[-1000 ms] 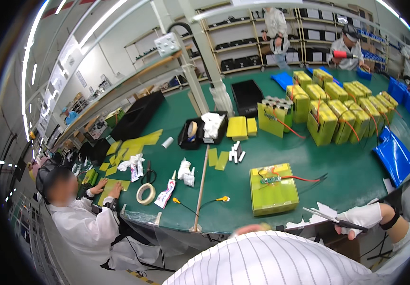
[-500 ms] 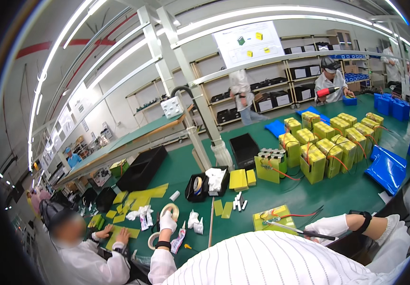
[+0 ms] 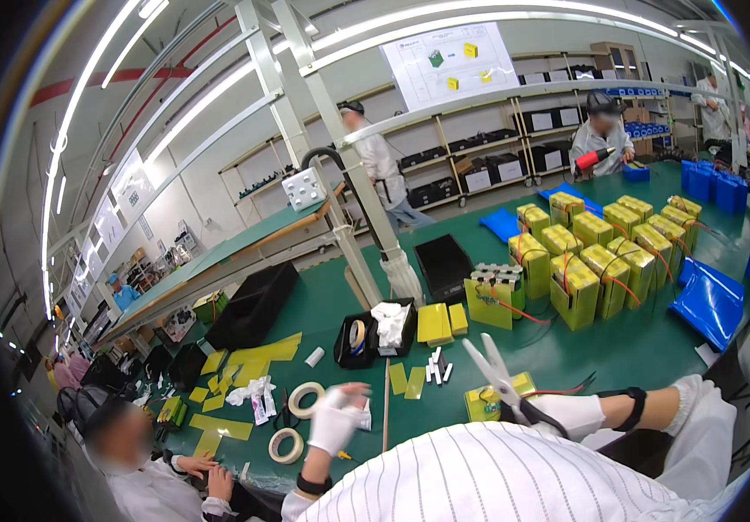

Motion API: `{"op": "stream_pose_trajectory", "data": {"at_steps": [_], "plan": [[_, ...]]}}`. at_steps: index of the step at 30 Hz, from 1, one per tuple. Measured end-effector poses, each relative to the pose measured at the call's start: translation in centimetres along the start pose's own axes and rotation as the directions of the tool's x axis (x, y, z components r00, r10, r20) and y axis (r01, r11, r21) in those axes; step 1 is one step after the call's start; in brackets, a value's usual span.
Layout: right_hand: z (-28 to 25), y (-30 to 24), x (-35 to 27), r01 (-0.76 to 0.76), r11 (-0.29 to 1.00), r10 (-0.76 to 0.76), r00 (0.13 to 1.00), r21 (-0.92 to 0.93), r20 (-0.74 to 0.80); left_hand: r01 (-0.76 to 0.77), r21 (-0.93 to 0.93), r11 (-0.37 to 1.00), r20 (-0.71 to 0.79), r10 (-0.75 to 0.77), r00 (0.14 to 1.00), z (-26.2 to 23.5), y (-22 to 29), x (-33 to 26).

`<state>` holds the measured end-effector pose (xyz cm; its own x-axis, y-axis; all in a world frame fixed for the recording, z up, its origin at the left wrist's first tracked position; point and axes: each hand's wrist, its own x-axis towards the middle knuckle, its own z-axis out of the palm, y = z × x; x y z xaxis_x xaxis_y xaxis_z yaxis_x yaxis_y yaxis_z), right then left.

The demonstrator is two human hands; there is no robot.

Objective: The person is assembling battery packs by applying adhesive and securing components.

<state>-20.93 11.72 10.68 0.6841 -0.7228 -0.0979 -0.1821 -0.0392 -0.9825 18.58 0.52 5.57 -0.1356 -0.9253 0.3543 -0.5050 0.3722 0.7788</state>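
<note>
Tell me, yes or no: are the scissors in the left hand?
No, the scissors are held in the gloved right hand, blades open, while the left hand is raised near a tape roll.

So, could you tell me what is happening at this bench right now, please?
A person in white gloves is working at a green bench. The right hand holds a pair of scissors, blades open and pointing up, above a yellow battery pack. The left hand is raised near a roll of tape. More yellow packs stand in rows further back, and a co-worker sits at the left.
</note>
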Motion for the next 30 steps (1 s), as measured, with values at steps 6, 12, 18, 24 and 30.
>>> {"op": "stream_pose_trajectory", "data": {"at_steps": [6, 12, 18, 24, 30], "plan": [[2.8, -2.0, 3.7, -0.102, 0.994, 0.103, 0.994, -0.034, 0.025, 0.647, -0.471, 0.600, 0.697, -0.198, 0.690, 7.7, 8.3, -8.6], [3.3, -3.1, 3.2, 0.041, 0.993, -0.055, 0.991, 0.108, 0.124, 0.365, -0.303, 0.880, 0.476, -0.191, 0.858, 9.0, 5.4, -10.0], [2.8, -0.7, 4.3, 0.030, 0.982, -0.056, 0.989, 0.189, 0.137, 0.572, -0.659, 0.488, 0.551, -0.204, 0.809, 8.0, 6.2, -10.0], [-2.1, 4.3, 0.1, -0.130, 0.966, 0.163, 0.977, 0.225, -0.137, 0.478, -0.524, 0.705, 0.132, -0.487, 0.863, 1.3, 4.5, -5.1], [-4.3, 7.1, -5.8, 0.070, 0.968, 0.058, 0.871, 0.241, -0.488, 0.399, -0.682, 0.613, -0.035, -0.572, 0.819, -6.7, -10.5, 0.4]]}}
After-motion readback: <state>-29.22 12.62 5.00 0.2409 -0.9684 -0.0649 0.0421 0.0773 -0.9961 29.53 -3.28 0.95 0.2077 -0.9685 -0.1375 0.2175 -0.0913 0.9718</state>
